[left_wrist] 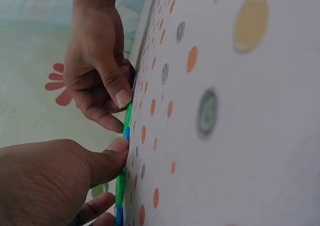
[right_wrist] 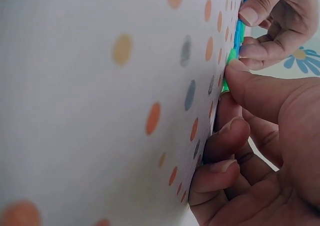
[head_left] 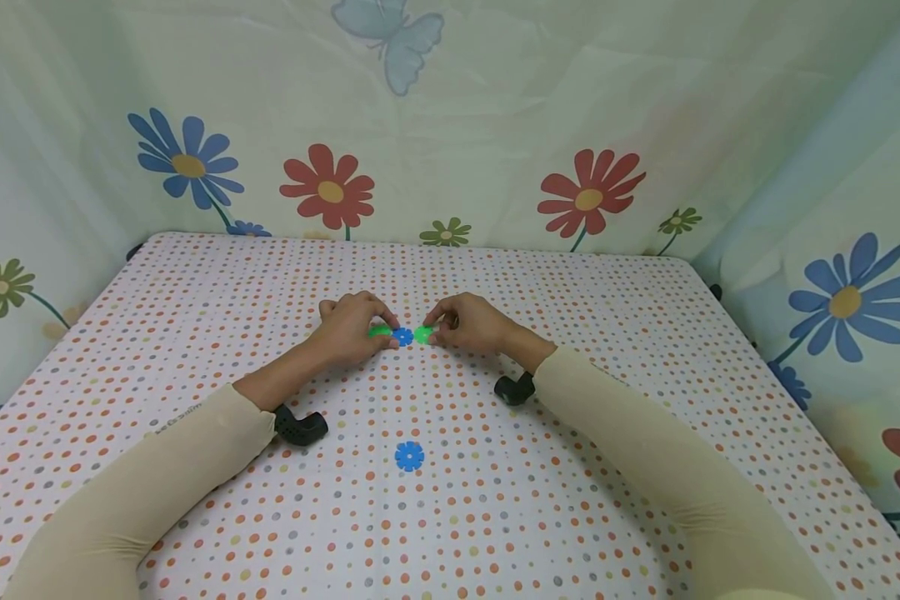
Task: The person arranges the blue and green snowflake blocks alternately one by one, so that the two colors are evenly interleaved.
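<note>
Near the middle of the table, my left hand (head_left: 351,327) pinches a blue notched disc (head_left: 402,337) between thumb and fingertips. A green notched disc (head_left: 379,331) lies beside that blue one, partly covered by the fingers. In the left wrist view another blue piece (left_wrist: 119,216) shows past the green disc, in line with it. My right hand (head_left: 471,325) pinches a second green notched disc (head_left: 423,335) by its outer edge. Its near rim comes right up to the blue disc in the left hand. All these pieces are held low, close over the tablecloth.
A loose blue notched disc (head_left: 409,457) lies flat on the dotted tablecloth (head_left: 450,517), nearer to me. Black wrist-camera mounts (head_left: 300,426) stick out below both sleeves. A flowered curtain (head_left: 465,108) stands behind the table and along its sides.
</note>
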Motion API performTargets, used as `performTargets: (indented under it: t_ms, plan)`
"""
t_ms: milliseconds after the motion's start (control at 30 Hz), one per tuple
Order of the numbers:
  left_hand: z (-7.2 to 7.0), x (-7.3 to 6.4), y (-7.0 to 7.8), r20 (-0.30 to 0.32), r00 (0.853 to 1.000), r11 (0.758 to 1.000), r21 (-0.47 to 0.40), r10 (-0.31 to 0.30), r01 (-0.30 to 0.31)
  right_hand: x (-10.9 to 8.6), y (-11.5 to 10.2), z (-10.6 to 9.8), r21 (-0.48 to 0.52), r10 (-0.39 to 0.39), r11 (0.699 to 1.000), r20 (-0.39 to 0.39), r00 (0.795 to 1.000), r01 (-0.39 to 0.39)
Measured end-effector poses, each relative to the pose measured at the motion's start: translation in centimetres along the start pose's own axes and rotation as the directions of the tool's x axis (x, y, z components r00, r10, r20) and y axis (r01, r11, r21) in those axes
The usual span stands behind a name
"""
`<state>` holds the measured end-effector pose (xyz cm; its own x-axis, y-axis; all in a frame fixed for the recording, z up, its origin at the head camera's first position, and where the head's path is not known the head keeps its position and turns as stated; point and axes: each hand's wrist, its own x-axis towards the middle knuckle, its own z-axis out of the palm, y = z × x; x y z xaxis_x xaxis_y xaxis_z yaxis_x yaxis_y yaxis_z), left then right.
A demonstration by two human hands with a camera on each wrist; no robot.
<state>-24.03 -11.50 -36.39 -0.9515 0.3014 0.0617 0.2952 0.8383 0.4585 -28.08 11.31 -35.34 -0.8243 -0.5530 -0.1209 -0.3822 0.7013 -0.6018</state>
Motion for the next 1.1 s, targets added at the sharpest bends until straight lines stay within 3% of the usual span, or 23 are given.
performTargets:
  t_ms: [1100]
  plan:
    - [0.12, 0.04, -0.01, 0.000, 1.000, 1.000, 0.006, -0.005, 0.005, -0.18, -0.18, 0.00, 0.004, 0.004, 1.000, 0.006, 1.000, -0.004]
